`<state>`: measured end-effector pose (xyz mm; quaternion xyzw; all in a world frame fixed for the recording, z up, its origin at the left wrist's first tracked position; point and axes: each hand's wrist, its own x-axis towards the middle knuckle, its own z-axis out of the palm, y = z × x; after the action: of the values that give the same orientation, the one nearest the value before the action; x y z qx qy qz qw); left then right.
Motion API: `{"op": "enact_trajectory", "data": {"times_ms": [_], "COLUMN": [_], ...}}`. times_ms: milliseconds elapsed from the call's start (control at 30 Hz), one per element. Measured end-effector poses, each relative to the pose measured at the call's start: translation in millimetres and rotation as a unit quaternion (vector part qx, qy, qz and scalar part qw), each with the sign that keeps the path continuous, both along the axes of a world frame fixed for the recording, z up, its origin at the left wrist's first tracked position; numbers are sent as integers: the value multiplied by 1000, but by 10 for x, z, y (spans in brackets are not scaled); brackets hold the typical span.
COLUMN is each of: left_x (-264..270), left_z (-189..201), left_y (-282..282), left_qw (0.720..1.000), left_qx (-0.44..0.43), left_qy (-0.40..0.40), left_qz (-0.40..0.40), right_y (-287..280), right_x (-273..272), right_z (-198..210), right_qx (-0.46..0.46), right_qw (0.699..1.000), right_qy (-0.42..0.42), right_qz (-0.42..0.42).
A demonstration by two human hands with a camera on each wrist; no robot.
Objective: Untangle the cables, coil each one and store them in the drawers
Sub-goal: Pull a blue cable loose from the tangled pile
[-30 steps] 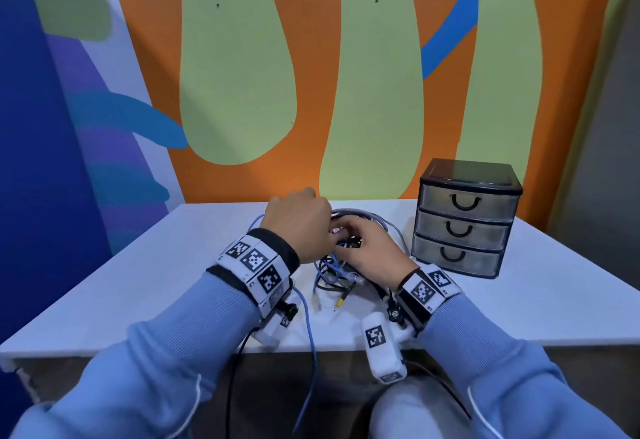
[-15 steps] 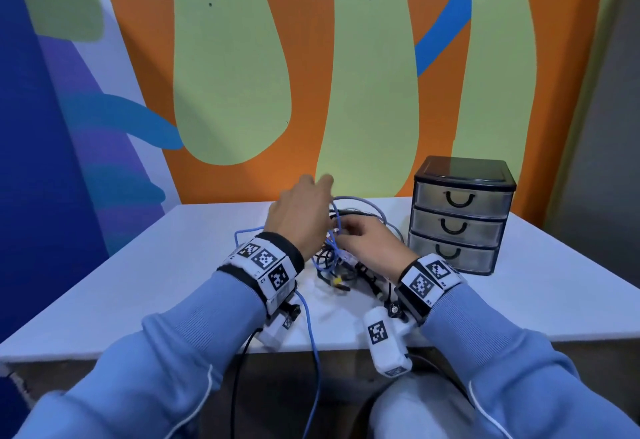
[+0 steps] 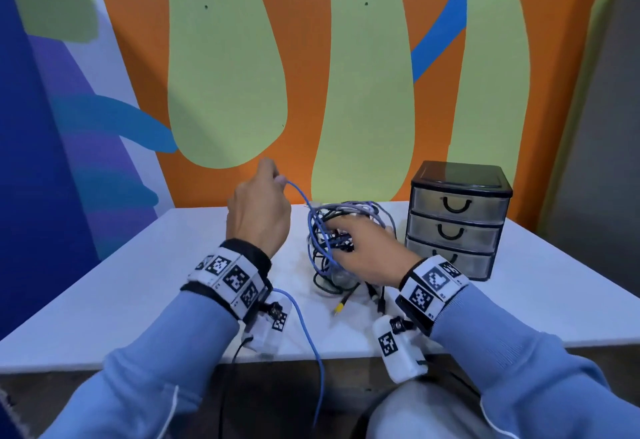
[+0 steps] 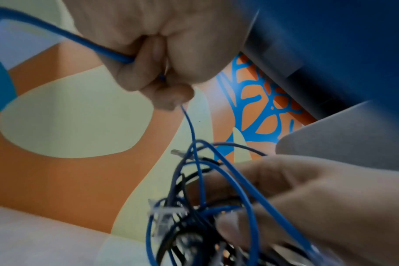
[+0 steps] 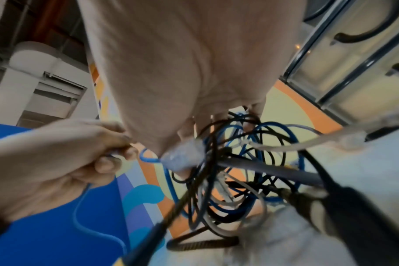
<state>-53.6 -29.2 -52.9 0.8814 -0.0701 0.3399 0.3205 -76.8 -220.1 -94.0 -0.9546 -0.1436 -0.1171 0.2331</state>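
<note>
While fingers (image 4: pixel 148 59) pinch one blue cable (image 3: pixel 299 193), three drawers (image 3: pixel 453 231) (shut)

A staged recording space, not a home. A plain white table (image 3: pixel 145 286) stands against a painted mural wall (image 3: pixel 225 75) — orange, green, blue.

**Hidden, cropped and blurred**

The right hand (image 3: pixel 367 251) covers the middle of the cable tangle (image 3: pixel 332 231), and its fingertips are lost among the strands. The blue cable (image 3: pixel 313 341) drops past the bench (image 3: pixel 138 283) edge, its end unseen. The lowest drawer (image 3: pixel 450 258) is partly behind the right wrist. In the left wrist view the tangle (image 4: pixel 194 225) is smeared by blur.
</note>
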Motion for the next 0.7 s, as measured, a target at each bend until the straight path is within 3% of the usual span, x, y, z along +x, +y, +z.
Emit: {"op": "enact_trajectory", "data": {"times_ms": [100, 200, 300, 433, 567, 700], "left_x": [66, -26, -179, -236, -198, -156], "left_z": [64, 159, 187, 160, 155, 194], "left_y": [104, 139, 60, -47, -34, 24], "left_qw": [994, 977, 937, 917, 919, 920], "left_qx": [102, 158, 250, 361, 392, 384], "left_qy": [26, -23, 10, 31, 26, 66], "left_qz": [-12, -142, -245, -165, -47, -46], "right_y": [-34, -66, -12, 13, -1, -17], "right_x": [-36, 38, 69, 35, 19, 43], "right_z": [-33, -4, 43, 58, 45, 29], "right_qx": [42, 32, -1, 3, 33, -12], "right_qw": [998, 998, 998, 996, 996, 995], "right_qy": [-32, -58, -64, -85, -82, -82], "right_qz": [14, -7, 1, 29, 26, 58]}}
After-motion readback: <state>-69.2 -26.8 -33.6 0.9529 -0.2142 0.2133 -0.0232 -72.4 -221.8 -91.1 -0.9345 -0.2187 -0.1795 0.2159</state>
